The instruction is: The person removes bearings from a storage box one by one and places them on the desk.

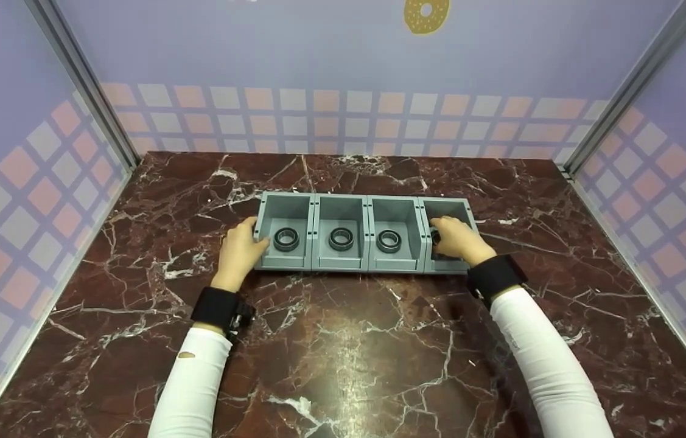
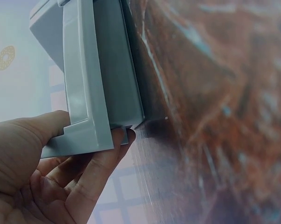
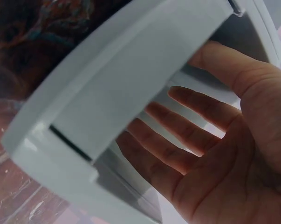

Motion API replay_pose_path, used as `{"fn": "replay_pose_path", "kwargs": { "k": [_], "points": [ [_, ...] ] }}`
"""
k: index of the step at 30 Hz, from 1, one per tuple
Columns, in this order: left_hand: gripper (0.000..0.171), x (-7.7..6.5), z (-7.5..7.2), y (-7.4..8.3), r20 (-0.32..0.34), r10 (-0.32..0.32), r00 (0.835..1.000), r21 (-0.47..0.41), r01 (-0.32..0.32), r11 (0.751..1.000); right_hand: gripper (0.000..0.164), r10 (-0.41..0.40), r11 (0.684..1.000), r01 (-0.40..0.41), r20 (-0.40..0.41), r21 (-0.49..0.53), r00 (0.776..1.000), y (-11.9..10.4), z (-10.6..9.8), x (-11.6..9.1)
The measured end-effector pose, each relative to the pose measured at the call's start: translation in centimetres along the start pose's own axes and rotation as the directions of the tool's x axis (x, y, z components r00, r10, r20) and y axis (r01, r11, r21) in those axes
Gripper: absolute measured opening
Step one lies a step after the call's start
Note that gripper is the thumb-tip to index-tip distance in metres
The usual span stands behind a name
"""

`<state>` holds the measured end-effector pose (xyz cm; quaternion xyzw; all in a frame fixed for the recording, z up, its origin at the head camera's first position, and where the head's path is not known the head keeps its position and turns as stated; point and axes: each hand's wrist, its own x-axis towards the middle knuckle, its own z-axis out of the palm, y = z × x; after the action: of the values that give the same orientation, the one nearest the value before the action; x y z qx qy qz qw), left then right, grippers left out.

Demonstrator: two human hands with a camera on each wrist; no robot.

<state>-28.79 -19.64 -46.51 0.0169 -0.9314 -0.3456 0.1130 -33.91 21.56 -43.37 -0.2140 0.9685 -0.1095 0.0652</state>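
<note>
A row of joined grey bins (image 1: pixel 340 263) stands on the marbled table. Ring-shaped bearings, dark with a paler band, lie one each in the left bin (image 1: pixel 286 239), the second bin (image 1: pixel 341 239) and the third bin (image 1: pixel 389 241). At the row's left end, my left hand (image 1: pixel 239 250) grips the side wall (image 2: pixel 79 145), thumb inside and fingers outside and beneath. My right hand (image 1: pixel 459 238) reaches into the rightmost bin, fingers extended behind its front lip (image 3: pixel 126 79). Beside those fingers a dark bearing (image 1: pixel 436 236) shows in part, mostly hidden by the hand.
The dark red marbled tabletop (image 1: pixel 343 347) spreads around the bins. Lilac panels with a checked band (image 1: pixel 343 115) enclose it at the back and both sides, joined by grey metal posts (image 1: pixel 84 79) at the corners.
</note>
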Motion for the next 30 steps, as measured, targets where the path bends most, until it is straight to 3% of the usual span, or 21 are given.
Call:
{"fn": "replay_pose_path", "kwargs": {
  "k": [11, 18, 30],
  "points": [
    [0.05, 0.0, -0.1, -0.2, -0.003, -0.009, 1.0, -0.002, 0.009, 1.0, 0.057, 0.021, 1.0, -0.021, 0.024, -0.004, 0.999, 0.4, 0.4, 0.4],
    [0.051, 0.0, 0.1, -0.2, 0.01, -0.01, 1.0, 0.0, 0.01, 1.0, 0.043, -0.001, 1.0, 0.0, -0.019, -0.001, 1.0, 1.1, 1.1, 0.4],
    [0.052, 0.0, 0.2, -0.1, 0.007, -0.009, 1.0, 0.005, 0.009, 1.0, 0.034, -0.028, 0.999, 0.029, -0.066, 0.014, 0.997, 1.1, 1.1, 0.3]
  ]
}}
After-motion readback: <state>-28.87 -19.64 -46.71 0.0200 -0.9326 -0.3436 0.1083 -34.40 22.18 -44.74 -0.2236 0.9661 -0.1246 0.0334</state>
